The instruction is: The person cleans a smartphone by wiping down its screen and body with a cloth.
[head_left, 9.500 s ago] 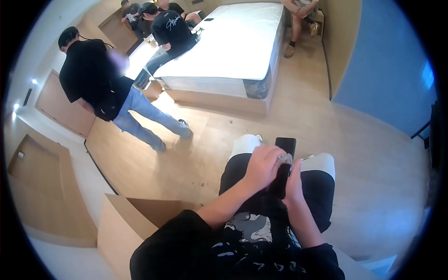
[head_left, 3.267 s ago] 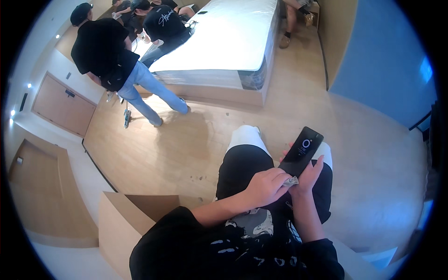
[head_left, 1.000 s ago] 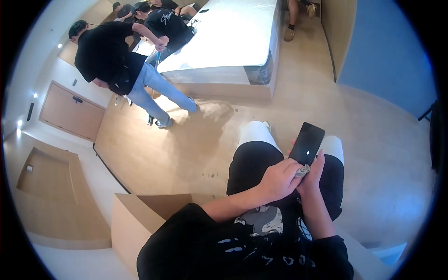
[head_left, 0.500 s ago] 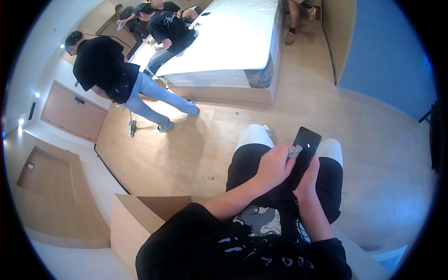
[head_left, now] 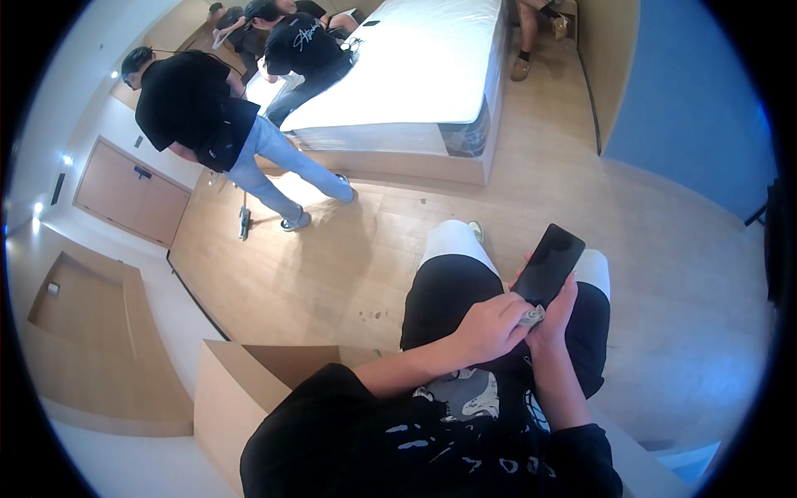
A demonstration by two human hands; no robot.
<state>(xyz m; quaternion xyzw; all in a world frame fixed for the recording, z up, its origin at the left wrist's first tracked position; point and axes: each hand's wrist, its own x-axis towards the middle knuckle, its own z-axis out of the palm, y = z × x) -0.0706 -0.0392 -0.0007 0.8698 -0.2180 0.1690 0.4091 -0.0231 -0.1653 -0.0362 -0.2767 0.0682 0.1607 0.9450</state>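
Observation:
Above my lap, a black smartphone [head_left: 551, 264] lies tilted in my right hand [head_left: 554, 319], with its dark screen facing up. The thumb runs along one edge and fingertips show at the opposite edge. My left hand [head_left: 491, 327] is closed around a small, crumpled grey-white wipe [head_left: 532, 315]. That wipe touches the lower end of the phone, close to the right palm. Part of the phone's lower end is hidden behind the wipe and the left fingers.
Ahead stands a bed with a plastic-wrapped mattress [head_left: 398, 79]. A person in jeans [head_left: 195, 108] holds a floor mop [head_left: 244, 222] at the left; others sit or stand around the bed. A tan box-like piece [head_left: 228, 373] is beside my left arm. A blue-lit wall [head_left: 689, 108] rises at right.
My left hand has slid the wipe from the middle of the phone down to its lower end. The phone has tilted slightly to the right. The mop has shifted a little.

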